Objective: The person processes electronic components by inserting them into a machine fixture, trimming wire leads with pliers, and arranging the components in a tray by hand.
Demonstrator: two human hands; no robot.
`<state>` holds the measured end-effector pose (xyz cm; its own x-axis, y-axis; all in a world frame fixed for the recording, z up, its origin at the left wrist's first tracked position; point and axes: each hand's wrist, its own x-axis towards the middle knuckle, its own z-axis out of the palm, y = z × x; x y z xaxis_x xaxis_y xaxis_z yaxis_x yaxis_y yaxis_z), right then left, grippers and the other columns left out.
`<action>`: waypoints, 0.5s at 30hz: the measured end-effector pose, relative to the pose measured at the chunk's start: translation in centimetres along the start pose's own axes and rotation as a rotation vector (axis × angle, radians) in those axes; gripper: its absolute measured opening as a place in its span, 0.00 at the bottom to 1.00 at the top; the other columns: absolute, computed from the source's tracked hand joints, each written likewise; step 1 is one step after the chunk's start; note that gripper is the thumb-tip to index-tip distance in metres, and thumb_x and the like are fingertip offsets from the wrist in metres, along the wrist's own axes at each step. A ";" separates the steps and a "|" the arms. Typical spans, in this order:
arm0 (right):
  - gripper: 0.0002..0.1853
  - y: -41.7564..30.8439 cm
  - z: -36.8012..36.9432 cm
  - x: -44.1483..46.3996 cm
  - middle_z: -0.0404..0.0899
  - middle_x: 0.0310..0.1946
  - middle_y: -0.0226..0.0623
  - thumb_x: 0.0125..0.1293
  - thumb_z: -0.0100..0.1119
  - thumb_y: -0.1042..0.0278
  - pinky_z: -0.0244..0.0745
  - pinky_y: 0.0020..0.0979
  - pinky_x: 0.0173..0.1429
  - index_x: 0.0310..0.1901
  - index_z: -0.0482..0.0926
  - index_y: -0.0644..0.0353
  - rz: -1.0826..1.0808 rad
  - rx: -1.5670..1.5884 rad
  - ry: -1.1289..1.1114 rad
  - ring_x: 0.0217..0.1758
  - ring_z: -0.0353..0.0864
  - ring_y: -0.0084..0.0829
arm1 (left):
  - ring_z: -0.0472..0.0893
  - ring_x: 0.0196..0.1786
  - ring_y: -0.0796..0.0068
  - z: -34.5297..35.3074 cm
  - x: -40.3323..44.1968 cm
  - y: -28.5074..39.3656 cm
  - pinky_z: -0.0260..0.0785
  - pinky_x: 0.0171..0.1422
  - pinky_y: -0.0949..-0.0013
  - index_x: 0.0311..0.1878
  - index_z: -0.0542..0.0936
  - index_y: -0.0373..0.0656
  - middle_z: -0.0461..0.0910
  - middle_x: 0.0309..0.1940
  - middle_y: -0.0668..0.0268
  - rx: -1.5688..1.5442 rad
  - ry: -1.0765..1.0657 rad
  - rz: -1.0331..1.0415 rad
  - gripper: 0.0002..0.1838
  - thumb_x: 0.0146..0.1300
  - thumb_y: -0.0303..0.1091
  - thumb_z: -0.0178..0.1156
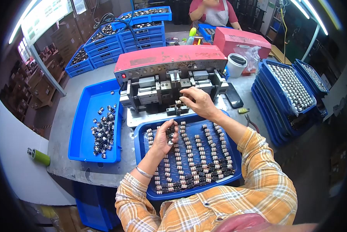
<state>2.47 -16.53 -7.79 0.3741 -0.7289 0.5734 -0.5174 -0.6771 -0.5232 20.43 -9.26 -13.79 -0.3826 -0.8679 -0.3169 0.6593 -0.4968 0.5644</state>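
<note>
My left hand (166,136) is closed around several small motor rotors (170,142), held just above a blue tray (142,181). Rows of similar rotors (189,152) with copper-coloured windings lie in that tray. My right hand (198,101) reaches to the front of a red-topped machine (169,58), its thumb and index finger apart. Right beside those fingertips, one rotor (178,103) sits in the machine's small front fixture (177,110). Whether the fingertips touch it I cannot tell.
Left of the machine, a blue bin (76,135) holds a loose pile of rotors. Stacked blue trays (268,104) stand at the right, more crates (140,38) behind. A phone (233,96), pliers (252,123) and a white cup (236,65) lie nearby. Another person (216,15) sits opposite.
</note>
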 end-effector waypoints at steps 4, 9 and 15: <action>0.09 -1.2 -0.6 -1.0 0.76 0.25 0.34 0.60 0.56 0.67 0.69 0.25 0.33 0.33 0.78 0.66 0.155 0.273 -0.060 0.29 0.74 0.21 | 0.70 0.17 0.80 0.0 0.1 0.1 0.59 0.17 0.79 0.33 0.74 0.43 0.74 0.22 0.68 0.015 0.008 0.007 0.10 0.61 0.40 0.53; 0.12 -1.9 -0.2 -2.9 0.74 0.19 0.38 0.59 0.56 0.64 0.67 0.30 0.27 0.27 0.76 0.66 0.061 0.274 -0.114 0.23 0.74 0.29 | 0.70 0.17 0.80 -0.2 0.2 -0.3 0.59 0.18 0.79 0.33 0.73 0.43 0.74 0.22 0.69 0.038 0.008 0.040 0.10 0.61 0.40 0.53; 0.13 -1.6 0.6 -4.6 0.72 0.19 0.32 0.63 0.53 0.63 0.64 0.24 0.26 0.26 0.74 0.64 0.224 0.441 -0.219 0.21 0.68 0.21 | 0.69 0.18 0.81 -0.3 0.2 -0.4 0.58 0.18 0.80 0.33 0.73 0.43 0.73 0.22 0.69 0.037 0.032 0.033 0.10 0.61 0.41 0.53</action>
<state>1.99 -12.14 -9.95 0.4679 -0.8324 0.2970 -0.2487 -0.4465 -0.8596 20.30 -9.28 -14.30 -0.3399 -0.8838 -0.3215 0.6466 -0.4678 0.6025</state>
